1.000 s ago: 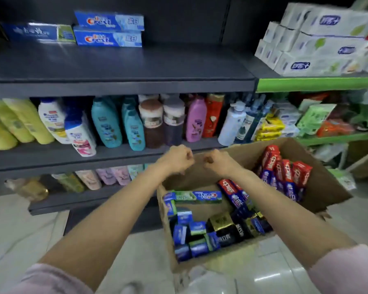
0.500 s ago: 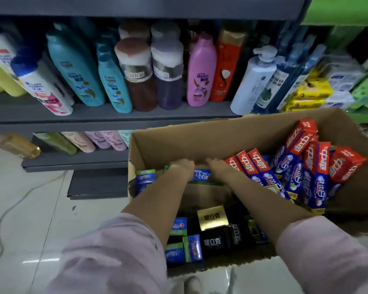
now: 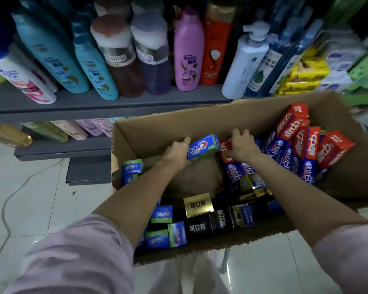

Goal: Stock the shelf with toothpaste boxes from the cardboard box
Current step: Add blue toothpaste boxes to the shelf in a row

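At frame centre, inside the cardboard box (image 3: 157,132), the left hand (image 3: 175,152) grips a blue-green toothpaste box (image 3: 203,147); the right hand (image 3: 241,145) grips a red toothpaste box (image 3: 226,148). Both cartons are probably light and stiff; hold across the long sides.

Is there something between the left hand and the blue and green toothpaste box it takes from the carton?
No, nothing visible stands between them. The left hand already holds one end of the blue and green toothpaste box, raised above the bare floor of the cardboard box. The right hand rests on the red toothpaste boxes beside it.
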### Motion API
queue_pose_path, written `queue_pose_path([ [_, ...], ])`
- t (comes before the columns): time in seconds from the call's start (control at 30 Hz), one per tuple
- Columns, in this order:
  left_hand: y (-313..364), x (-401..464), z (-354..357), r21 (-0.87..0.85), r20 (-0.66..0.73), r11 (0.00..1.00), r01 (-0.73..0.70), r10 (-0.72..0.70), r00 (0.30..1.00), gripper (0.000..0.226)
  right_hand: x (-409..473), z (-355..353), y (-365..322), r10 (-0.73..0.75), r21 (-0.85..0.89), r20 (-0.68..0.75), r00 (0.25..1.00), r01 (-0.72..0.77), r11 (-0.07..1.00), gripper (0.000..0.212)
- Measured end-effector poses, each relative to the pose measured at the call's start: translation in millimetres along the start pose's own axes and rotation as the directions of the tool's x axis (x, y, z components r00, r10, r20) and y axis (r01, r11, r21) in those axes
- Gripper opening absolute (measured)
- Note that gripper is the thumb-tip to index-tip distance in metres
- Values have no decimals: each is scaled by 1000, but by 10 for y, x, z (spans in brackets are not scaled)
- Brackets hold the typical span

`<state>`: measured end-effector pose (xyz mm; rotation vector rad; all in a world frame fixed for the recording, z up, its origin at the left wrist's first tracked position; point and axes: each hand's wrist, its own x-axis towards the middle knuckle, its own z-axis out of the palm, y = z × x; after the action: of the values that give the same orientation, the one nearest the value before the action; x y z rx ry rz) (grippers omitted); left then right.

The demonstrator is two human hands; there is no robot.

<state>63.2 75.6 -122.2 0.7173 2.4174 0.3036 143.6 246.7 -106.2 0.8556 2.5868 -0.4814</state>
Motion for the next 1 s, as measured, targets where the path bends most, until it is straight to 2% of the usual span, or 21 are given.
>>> queue_pose_path([
  [0.03,45,-49,-11,-59,-4,998,13,-13,1000,62,-31,-9,124,63,-6,30,998,-63,998,68],
  [0.1,125,-139,-16,-194,-20,981,27,-32,999,66,-66,19,268,88,-35,86,992,-85,996,69],
  [0.17,182,-224,-4,-306,-28,952,5,-14,1000,69,-59,35,308,105,-22,49,993,-104,994,63],
  [0.23,248,-318,28,-339,-36,940,-27,16,999,72,-42,43,370,200,-15,-31,979,-200,980,64],
  [0.3,310,-384,59,-359,-70,933,-39,14,997,70,-46,52,456,245,-8,10,969,-245,970,65],
  [0.4,358,-416,105,-446,-134,895,-14,-51,990,66,-52,77,564,221,87,134,966,-233,968,67],
  [0.57,436,-438,165,-604,-189,797,29,-179,965,63,-125,53,596,129,179,166,978,-158,971,72],
  [0.67,511,-490,158,-686,-206,727,17,-217,954,60,-235,-47,578,25,248,176,984,-68,966,67],
  [0.8,636,-604,-4,-698,-263,715,-41,-203,943,44,-422,-378,456,-113,520,56,992,68,851,50],
  [0.9,720,-723,-249,-703,-318,700,-125,-152,936,30,-614,-699,311,-173,778,-28,984,130,614,39],
  [1.0,805,-903,-550,-724,-399,647,-239,-110,910,28,-831,-1013,143,-261,874,-74,963,188,447,25],
])
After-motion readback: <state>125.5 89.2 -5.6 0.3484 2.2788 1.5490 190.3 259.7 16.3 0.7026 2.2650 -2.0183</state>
